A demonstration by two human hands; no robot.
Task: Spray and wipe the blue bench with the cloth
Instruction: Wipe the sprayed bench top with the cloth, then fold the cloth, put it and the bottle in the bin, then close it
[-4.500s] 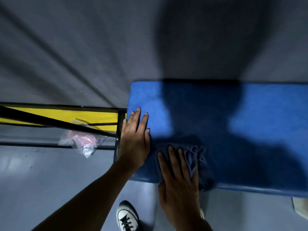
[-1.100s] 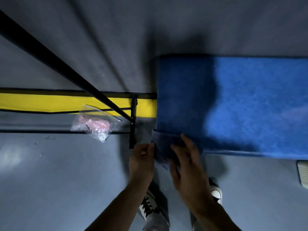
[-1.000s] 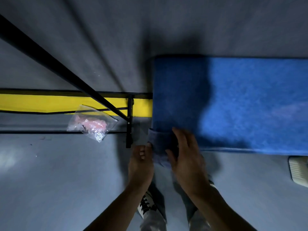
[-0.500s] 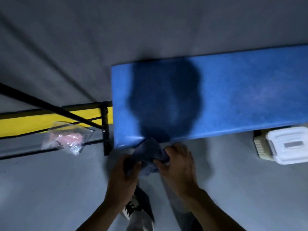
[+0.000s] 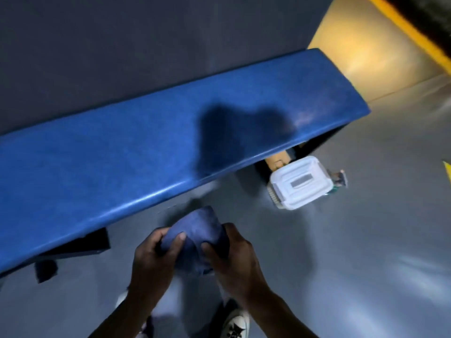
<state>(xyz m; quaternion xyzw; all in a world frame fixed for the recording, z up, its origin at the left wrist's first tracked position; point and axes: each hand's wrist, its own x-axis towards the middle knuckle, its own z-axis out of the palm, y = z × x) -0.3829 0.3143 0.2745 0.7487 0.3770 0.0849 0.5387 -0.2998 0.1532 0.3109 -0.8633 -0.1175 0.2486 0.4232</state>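
Note:
The long blue bench (image 5: 122, 152) runs diagonally from lower left to upper right, its top bare with my shadow across the middle. In front of its near edge, over the floor, I hold a bunched dark blue cloth (image 5: 199, 230) with both hands. My left hand (image 5: 155, 256) grips the cloth's left side, thumb on top. My right hand (image 5: 234, 254) grips its right side. No spray bottle is clearly visible.
A white lidded plastic box (image 5: 301, 182) stands on the grey floor under the bench's right end, with a cardboard piece (image 5: 279, 158) behind it. A dark grey wall (image 5: 146, 45) backs the bench. My sneaker (image 5: 235, 324) shows at the bottom.
The cloth has come off the bench's left end and is now held bunched in both hands off the bench. My view has swung right; the yellow rack is out of sight.

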